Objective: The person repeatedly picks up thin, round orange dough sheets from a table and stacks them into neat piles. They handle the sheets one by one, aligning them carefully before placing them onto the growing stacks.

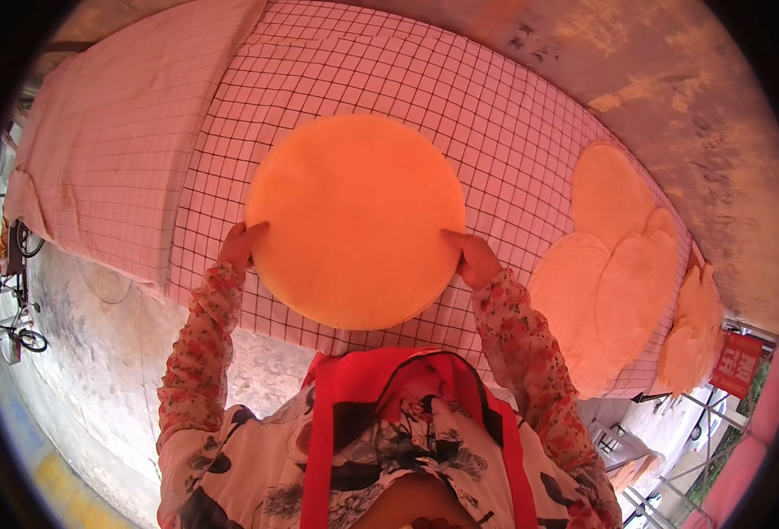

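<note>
A large, smooth, round orange-yellow sheet, which looks like a thin pancake (354, 220), spans the space between my hands above the checked cloth. My left hand (242, 245) grips its left edge, thumb on top and fingers mostly hidden below. At the right edge my right hand (473, 257) pinches it the same way. Whether the pancake is one layer or a stack, and whether it touches the cloth, I cannot tell.
A checked cloth (495, 115) covers the table, with a plain cloth (134, 115) on its left part. Several more pancakes (632, 295) overlap at the right, with a further pile (691, 322) past them. A stained wall (663, 79) bounds the far side. Bicycles (23, 339) stand far left.
</note>
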A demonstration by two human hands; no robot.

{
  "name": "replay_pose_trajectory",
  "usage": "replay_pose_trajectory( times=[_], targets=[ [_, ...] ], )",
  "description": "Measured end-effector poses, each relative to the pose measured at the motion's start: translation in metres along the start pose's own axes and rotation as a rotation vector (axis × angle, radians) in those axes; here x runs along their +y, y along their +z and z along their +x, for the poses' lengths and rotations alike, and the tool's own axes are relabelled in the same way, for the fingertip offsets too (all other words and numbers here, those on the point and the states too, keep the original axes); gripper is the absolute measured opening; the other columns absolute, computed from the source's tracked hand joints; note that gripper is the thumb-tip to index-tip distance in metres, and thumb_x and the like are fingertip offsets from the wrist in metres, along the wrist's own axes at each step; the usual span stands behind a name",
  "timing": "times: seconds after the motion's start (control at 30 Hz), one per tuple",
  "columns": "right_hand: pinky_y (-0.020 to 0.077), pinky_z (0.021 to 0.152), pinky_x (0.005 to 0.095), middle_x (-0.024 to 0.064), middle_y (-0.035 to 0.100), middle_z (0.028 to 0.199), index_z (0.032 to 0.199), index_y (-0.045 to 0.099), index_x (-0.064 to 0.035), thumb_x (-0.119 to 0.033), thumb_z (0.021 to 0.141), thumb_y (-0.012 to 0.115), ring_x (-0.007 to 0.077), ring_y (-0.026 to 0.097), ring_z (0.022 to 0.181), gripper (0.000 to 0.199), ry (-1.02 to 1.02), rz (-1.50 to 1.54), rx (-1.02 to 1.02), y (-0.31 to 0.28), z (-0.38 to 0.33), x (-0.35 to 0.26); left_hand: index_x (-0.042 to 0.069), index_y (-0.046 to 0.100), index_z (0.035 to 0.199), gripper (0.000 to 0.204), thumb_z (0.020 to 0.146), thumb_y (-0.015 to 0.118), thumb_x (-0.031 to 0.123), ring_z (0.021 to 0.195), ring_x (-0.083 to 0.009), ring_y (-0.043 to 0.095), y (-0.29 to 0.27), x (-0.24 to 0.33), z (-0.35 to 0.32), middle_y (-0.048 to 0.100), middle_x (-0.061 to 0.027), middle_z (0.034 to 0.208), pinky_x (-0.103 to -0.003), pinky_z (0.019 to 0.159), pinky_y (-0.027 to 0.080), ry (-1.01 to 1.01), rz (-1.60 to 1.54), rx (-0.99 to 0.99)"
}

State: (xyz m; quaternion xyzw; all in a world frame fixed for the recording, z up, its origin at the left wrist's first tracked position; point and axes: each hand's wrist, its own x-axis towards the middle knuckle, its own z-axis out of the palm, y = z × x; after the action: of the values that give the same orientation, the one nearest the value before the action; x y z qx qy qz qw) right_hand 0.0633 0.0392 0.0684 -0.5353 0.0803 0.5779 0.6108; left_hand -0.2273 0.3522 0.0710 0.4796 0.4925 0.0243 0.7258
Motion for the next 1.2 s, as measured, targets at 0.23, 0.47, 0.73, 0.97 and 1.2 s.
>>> replay_pose_trajectory(
  times=[0.23,0.47,0.73,0.97,1.2],
  targets=[
    [0.0446,0.097,0.0337,0.0107,0.056,0.123,0.126,0.048,0.0037,-0.016,0.091,0.056,0.0212,0.055,0.113,0.041,0.043,0.112,-0.075,0.002,0.005,-0.001,-0.003,0.051,0.118,0.051,0.081,0.067,0.029,0.086,-0.0178,0.064,0.001,-0.005,0.002,0.063,-0.0109,0.103,-0.027,0.068,0.051,0.028,-0.099,-0.046],
    [0.0478,0.093,0.0331,0.0132,0.057,0.122,0.125,0.047,0.0067,-0.017,0.091,0.056,0.023,0.057,0.109,0.042,-0.084,0.043,-0.069,0.006,0.004,0.01,-0.004,0.051,0.117,0.048,0.083,0.066,0.027,0.092,-0.0201,0.064,-0.005,-0.015,0.007,0.064,-0.0121,0.105,-0.028,0.072,0.053,-0.015,-0.106,-0.059],
    [0.052,0.085,0.0343,0.0162,0.059,0.116,0.12,0.049,0.0107,-0.013,0.088,0.062,0.0252,0.061,0.102,0.042,-0.049,-0.109,-0.14,-0.024,0.012,-0.069,0.002,0.054,0.12,0.046,0.084,0.065,0.028,0.097,-0.0187,0.062,0.058,-0.058,-0.03,0.064,-0.0074,0.108,-0.033,0.084,0.05,-0.219,-0.308,-0.057],
    [0.0557,0.074,0.036,0.0127,0.067,0.098,0.11,0.06,0.003,-0.014,0.085,0.065,0.0227,0.067,0.086,0.03,0.153,-0.769,-0.018,-0.022,0.039,-0.219,0.011,0.043,0.128,0.051,0.085,0.064,0.027,0.102,-0.0224,0.058,0.254,-0.14,-0.061,0.058,-0.0072,0.116,-0.039,0.087,0.049,-0.262,-0.804,-0.146],
    [0.0521,0.079,0.0335,0.0105,0.066,0.103,0.115,0.058,0.0035,-0.019,0.086,0.064,0.0211,0.065,0.091,0.037,0.084,-0.923,-0.072,-0.053,0.09,-0.229,0.009,0.047,0.123,0.041,0.087,0.062,0.022,0.091,-0.0154,0.058,0.25,-0.135,-0.066,0.059,-0.0037,0.107,-0.032,0.075,0.051,-0.28,-0.321,-0.245]
  ],
)
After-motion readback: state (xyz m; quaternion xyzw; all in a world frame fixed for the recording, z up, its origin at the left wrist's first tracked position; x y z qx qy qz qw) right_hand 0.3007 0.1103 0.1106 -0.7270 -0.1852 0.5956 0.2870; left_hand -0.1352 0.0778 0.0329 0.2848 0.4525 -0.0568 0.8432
